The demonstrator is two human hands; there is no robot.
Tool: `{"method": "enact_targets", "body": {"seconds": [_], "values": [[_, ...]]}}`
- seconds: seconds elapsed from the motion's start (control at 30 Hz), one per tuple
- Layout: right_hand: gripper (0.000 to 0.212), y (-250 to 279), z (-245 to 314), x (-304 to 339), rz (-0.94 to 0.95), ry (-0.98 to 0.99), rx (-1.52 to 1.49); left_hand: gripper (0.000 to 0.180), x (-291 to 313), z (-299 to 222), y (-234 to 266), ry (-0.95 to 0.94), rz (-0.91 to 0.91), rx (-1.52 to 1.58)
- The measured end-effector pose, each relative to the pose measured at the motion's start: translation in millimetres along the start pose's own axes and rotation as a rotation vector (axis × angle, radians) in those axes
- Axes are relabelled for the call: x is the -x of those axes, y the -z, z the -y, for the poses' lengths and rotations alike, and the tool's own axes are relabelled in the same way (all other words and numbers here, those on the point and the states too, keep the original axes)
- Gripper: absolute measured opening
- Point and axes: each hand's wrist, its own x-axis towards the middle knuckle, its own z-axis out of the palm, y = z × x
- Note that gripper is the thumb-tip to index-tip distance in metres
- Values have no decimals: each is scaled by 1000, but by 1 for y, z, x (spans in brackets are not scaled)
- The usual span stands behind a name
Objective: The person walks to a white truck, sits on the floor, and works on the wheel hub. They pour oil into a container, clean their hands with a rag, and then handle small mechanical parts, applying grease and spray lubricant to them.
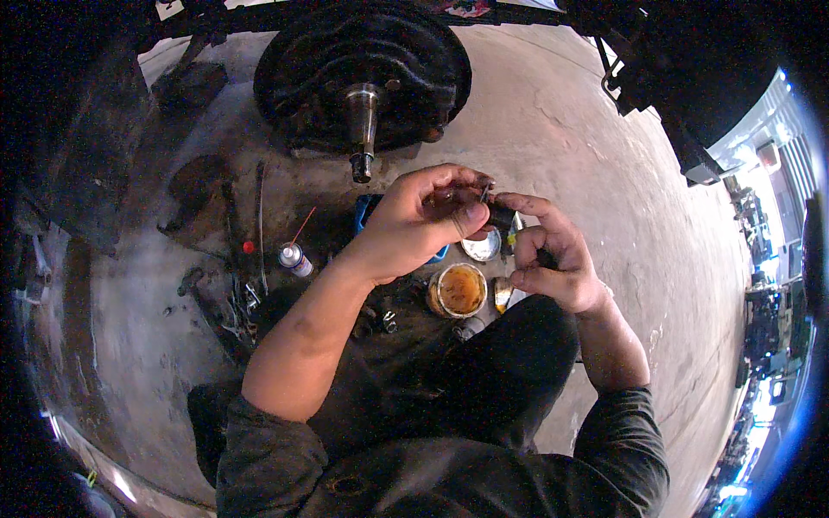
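My left hand (432, 211) is closed around a small dark, greasy-looking part (499, 217), raised over my lap. Its thumb and fingers pinch the piece, whose exact kind I cannot make out. From the other side my right hand (560, 259) meets it, index fingertip at the part's edge and the other fingers curled in. Something dark shows between those curled fingers, too unclear to name. Both hands have black grease on the fingertips. Below them stands an open round tub of amber grease (459, 291), with a pale round lid (482, 245) beside it.
Ahead is a bare metal axle spindle (362, 129) sticking out of a black round backing plate (285, 82). To the left lie a spray can (295, 259) with a red straw, a red cap (249, 247) and dark tools. A blue object (366, 205) is partly hidden behind my left hand.
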Motion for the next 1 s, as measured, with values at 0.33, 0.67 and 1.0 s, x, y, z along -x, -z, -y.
{"method": "enact_targets", "body": {"seconds": [0.33, 0.67, 1.0], "values": [[68, 9, 14, 6, 46, 220, 232, 45, 2, 1, -6, -191, 125, -96], [60, 10, 14, 11, -25, 350, 451, 53, 2, 8, -4, -213, 196, -51], [58, 1, 27, 13, -64, 322, 892, 45, -1, 10, -4, -182, 149, -123]]}}
